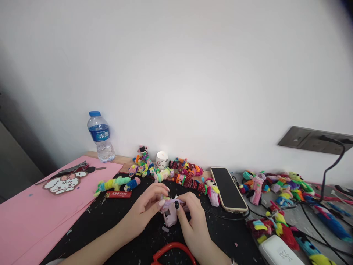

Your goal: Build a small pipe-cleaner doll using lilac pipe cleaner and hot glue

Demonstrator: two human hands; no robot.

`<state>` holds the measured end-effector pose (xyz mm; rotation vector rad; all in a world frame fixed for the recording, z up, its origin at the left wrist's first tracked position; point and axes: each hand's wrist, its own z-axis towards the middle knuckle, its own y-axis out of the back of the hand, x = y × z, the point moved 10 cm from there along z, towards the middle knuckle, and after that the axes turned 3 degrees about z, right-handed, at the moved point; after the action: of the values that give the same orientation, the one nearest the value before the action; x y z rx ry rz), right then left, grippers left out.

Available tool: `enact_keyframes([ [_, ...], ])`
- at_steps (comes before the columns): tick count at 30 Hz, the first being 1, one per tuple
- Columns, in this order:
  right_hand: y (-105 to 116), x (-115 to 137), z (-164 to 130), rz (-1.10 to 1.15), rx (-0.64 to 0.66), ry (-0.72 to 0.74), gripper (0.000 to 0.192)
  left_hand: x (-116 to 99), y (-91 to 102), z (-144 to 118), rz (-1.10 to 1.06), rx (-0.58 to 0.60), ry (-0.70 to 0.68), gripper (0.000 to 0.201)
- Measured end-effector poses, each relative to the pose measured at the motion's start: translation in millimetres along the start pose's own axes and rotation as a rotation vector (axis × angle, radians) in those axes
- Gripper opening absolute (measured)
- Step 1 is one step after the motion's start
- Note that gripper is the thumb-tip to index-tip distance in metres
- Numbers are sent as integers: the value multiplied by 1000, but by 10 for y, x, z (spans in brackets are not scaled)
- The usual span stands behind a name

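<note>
Over the middle of the black mat (110,221), both my hands work close together. My left hand (147,204) is closed, its fingertips at a small pale-lilac strip and some yellowish fuzzy bits. My right hand (193,217), with a dark thumbnail, pinches the other end of the lilac strip (176,201). Just below the fingertips is a small lilac plastic object (169,215) with a dark opening in its side; its kind is unclear and its top is hidden by the fingers. A red curved handle (175,246) lies nearest to me, partly out of view.
Pink paper sheets (24,209) lie left, under a white dog-shaped bead piece (62,183). A water bottle (100,138) stands by the wall. Several fuzzy pipe-cleaner figures (256,187), a phone (228,189), cables and a white power bank (280,250) are at the right.
</note>
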<state>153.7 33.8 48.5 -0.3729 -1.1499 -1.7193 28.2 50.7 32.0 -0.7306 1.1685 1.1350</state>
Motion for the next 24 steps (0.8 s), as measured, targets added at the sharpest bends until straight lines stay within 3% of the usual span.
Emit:
enact_keyframes([
  [18, 29, 52, 4, 20, 3, 17, 14, -75, 38, -21, 68, -48, -86, 16],
  [24, 2, 103, 17, 37, 36, 47, 15, -104, 42, -32, 194, -67, -89, 18],
])
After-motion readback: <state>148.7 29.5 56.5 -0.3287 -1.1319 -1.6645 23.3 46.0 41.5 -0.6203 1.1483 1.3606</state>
